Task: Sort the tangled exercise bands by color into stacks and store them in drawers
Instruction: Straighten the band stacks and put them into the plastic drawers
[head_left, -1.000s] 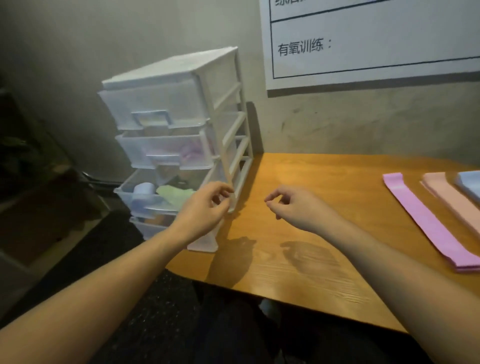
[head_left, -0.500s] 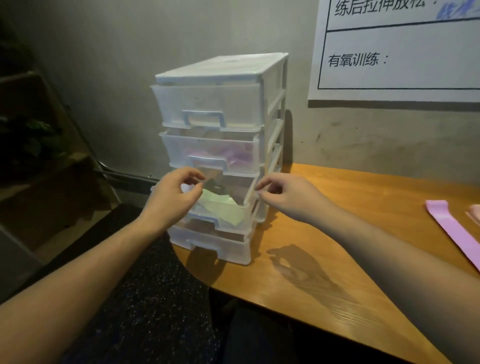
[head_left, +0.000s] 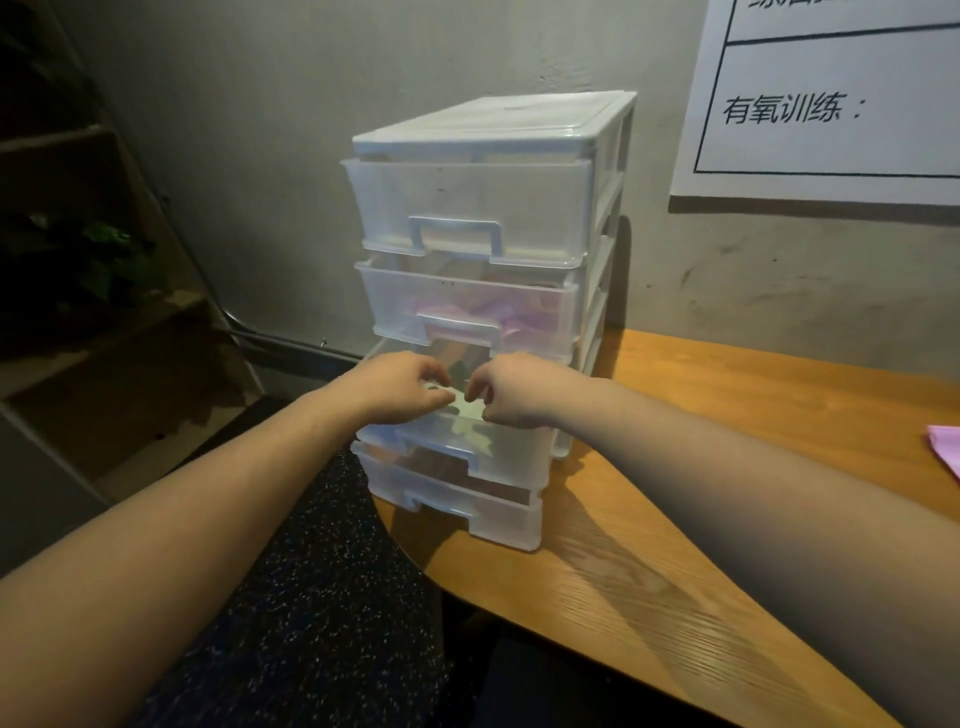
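A translucent white drawer unit (head_left: 483, 187) stands on the left end of the wooden table (head_left: 727, 467). Its third drawer (head_left: 514, 457) is pulled out, and a pale green band (head_left: 470, 415) lies inside. My left hand (head_left: 400, 387) and my right hand (head_left: 511, 387) are both over this drawer, fingers pinched on the green band. The second drawer (head_left: 467, 306) holds pink and purple bands and sits slightly out. The top drawer (head_left: 467, 208) is closed. A purple band's end (head_left: 945, 447) shows at the right edge.
A white poster (head_left: 831, 98) with printed text hangs on the grey wall at the upper right. Dark wooden shelving (head_left: 78, 312) with a plant stands to the left. The bottom drawer (head_left: 467, 504) sits at the table's front corner.
My view has turned left, so the drawer unit is now central and the bands on the table slid out of sight. Both hands moved from the drawer's sides into it, onto the green band.
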